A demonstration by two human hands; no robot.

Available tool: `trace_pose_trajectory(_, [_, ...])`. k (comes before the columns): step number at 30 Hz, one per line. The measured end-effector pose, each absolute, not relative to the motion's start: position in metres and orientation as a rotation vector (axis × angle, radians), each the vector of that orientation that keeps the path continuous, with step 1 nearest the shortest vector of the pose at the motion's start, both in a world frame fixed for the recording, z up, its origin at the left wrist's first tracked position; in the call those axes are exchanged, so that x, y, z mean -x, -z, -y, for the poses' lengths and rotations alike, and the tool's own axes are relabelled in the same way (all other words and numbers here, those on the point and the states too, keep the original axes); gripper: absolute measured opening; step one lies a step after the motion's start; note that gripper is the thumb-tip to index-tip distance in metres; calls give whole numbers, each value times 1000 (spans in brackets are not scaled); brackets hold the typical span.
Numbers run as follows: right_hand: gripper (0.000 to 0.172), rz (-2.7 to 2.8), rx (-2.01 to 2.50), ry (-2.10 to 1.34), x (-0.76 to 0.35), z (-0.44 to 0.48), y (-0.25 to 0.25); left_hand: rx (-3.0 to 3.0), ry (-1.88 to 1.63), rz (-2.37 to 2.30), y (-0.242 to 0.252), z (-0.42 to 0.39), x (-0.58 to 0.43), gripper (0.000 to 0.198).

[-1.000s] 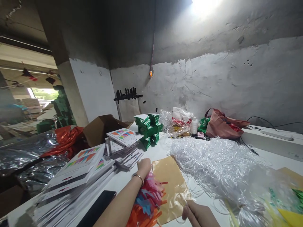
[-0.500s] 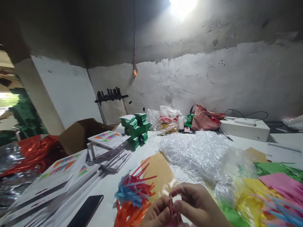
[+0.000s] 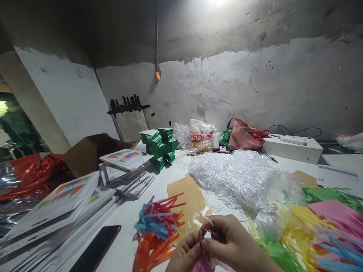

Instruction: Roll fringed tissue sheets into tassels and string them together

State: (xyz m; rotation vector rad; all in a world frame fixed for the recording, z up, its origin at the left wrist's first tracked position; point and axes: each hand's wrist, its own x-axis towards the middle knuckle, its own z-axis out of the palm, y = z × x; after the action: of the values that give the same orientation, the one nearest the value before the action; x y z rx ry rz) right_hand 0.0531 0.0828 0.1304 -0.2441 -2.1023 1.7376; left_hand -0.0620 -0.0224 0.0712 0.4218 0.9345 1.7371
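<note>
At the bottom centre, my left hand (image 3: 185, 251) is closed around a pink tissue-paper tassel (image 3: 202, 263), whose lower part runs out of the picture. My right hand (image 3: 234, 241) meets it from the right, thumb and fingers pinched at the tassel's narrow top. A thin white strand (image 3: 210, 222) shows by the right fingertips; what it is tied to is hidden. Left of my hands lie an orange tassel (image 3: 151, 251) and a blue and red tassel (image 3: 159, 217). A tan paper sheet (image 3: 185, 192) lies just beyond them.
White string (image 3: 232, 173) is heaped in the middle. Yellow (image 3: 296, 232), green (image 3: 279, 249) and pink tissue (image 3: 336, 215) lie at right. A phone (image 3: 96, 247) and stacked printed packs (image 3: 65, 204) are at left; green bundles (image 3: 160, 147) stand behind.
The view has tilted down slightly, so the table things sit higher. Both hands keep hold of the pink tassel, and more of its pink paper shows below the fingers.
</note>
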Motion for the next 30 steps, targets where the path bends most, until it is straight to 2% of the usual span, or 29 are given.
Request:
trace_pose_trajectory(4, [2, 1991, 273, -1907, -50, -81, -128, -440, -1720, -919, -66, 20, 63, 38])
trace_pose_trajectory(7, [13, 1902, 242, -2010, -48, -85, -127, -423, -1684, -881, -65, 18, 64, 40])
trace_pose_trajectory(9, [16, 1912, 228, -1965, -48, -88, -126, -408, -1711, -897, -66, 18, 65, 39])
trace_pose_trajectory(18, [9, 2083, 418, -1639, -45, -86, -125, -494, -1986, -1135, -60, 18, 65, 35])
trace_pose_trajectory(30, [17, 2081, 341, -1659, -42, -87, -119, -584, -1986, -1307, -68, 20, 61, 42])
